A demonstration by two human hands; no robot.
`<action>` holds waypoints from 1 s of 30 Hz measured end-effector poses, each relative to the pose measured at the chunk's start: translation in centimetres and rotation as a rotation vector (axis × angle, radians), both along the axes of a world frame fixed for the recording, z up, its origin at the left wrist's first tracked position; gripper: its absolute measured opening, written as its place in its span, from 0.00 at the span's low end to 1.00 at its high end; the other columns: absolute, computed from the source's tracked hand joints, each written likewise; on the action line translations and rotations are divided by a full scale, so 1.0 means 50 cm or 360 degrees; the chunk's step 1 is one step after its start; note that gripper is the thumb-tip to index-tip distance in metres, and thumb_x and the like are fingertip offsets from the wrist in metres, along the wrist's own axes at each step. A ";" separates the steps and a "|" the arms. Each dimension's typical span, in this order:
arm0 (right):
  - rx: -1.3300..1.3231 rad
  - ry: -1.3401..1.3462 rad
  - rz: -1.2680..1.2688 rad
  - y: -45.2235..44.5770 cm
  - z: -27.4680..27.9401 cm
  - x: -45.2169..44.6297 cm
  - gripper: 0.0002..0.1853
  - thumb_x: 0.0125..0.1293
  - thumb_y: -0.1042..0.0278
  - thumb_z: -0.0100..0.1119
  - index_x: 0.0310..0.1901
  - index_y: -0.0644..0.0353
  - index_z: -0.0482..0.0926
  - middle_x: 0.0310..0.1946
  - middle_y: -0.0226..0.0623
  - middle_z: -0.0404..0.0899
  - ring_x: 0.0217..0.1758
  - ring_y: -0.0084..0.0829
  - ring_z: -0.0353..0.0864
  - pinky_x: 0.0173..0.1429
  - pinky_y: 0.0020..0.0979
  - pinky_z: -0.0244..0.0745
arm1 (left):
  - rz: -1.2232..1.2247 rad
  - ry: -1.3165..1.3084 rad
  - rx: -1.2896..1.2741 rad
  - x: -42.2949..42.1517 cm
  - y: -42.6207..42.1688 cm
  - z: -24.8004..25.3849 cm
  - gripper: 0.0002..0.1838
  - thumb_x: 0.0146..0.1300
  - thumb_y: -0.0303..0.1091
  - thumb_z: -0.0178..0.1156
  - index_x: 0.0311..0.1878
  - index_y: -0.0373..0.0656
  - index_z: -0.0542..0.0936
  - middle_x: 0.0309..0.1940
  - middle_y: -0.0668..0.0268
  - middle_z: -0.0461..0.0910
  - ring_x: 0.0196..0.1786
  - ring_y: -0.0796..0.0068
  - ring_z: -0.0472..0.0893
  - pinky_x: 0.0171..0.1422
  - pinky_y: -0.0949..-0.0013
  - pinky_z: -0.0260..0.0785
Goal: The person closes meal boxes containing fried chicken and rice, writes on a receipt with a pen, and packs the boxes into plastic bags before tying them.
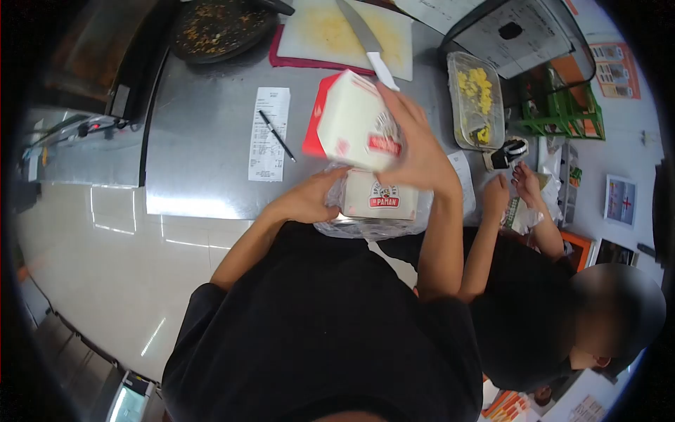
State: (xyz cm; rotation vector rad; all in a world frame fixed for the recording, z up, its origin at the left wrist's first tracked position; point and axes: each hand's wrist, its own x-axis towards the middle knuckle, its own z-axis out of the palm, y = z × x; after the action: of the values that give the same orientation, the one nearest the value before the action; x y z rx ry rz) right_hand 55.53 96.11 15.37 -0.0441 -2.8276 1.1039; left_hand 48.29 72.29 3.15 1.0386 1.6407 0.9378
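My right hand (420,148) grips a white and red takeaway box (355,123) by its right side, tilted above the steel worktable. Just below it, a second takeaway box (380,204), printed "PAMAN", sits inside a clear plastic bag (415,226) at the near edge. My left hand (309,197) pinches the left side of that bag, its fingertips partly hidden in the crumpled plastic.
A printed receipt (268,165) with a black pen (276,135) lies to the left. Behind are a dark pan (221,32), a cutting board (309,35) and a knife (362,32). Rightward stand a tub of yellow pieces (475,102) and a co-worker (527,302), hands close by.
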 end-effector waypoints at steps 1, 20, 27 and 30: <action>0.0014 -0.0015 -0.0033 -0.017 0.008 0.036 0.68 0.26 0.64 0.78 0.80 0.49 0.61 0.76 0.49 0.64 0.77 0.56 0.61 0.79 0.52 0.61 | -0.0033 -0.0015 0.0014 -0.009 0.000 -0.018 0.52 0.55 0.33 0.73 0.82 0.41 0.59 0.73 0.41 0.70 0.76 0.47 0.69 0.80 0.54 0.62; -0.0220 -0.0101 -0.0890 0.018 -0.125 0.326 0.37 0.60 0.63 0.74 0.72 0.55 0.73 0.73 0.50 0.68 0.74 0.54 0.67 0.69 0.57 0.70 | 0.0089 0.0226 0.0002 0.023 0.003 0.085 0.47 0.56 0.25 0.64 0.81 0.37 0.57 0.73 0.36 0.67 0.75 0.39 0.69 0.80 0.54 0.61; -0.0781 -0.0351 -0.1340 0.025 -0.241 0.390 0.12 0.72 0.67 0.62 0.49 0.67 0.83 0.39 0.46 0.87 0.39 0.36 0.85 0.45 0.38 0.80 | 0.0143 -0.0092 0.0142 0.098 -0.012 0.055 0.45 0.68 0.26 0.63 0.84 0.37 0.51 0.77 0.41 0.65 0.73 0.55 0.73 0.75 0.60 0.66; -0.0581 -0.0091 -0.1286 0.052 -0.228 0.361 0.08 0.73 0.70 0.60 0.46 0.68 0.82 0.29 0.37 0.82 0.33 0.25 0.79 0.39 0.32 0.75 | 0.0408 0.0045 0.0095 0.104 -0.017 0.073 0.41 0.65 0.19 0.58 0.82 0.38 0.60 0.83 0.45 0.56 0.68 0.66 0.78 0.67 0.67 0.72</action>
State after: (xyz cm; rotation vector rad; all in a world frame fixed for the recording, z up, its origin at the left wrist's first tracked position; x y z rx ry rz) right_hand 73.57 98.73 3.96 -1.1307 -2.2025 1.3448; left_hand 53.47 71.42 6.80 0.8976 1.8085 1.1501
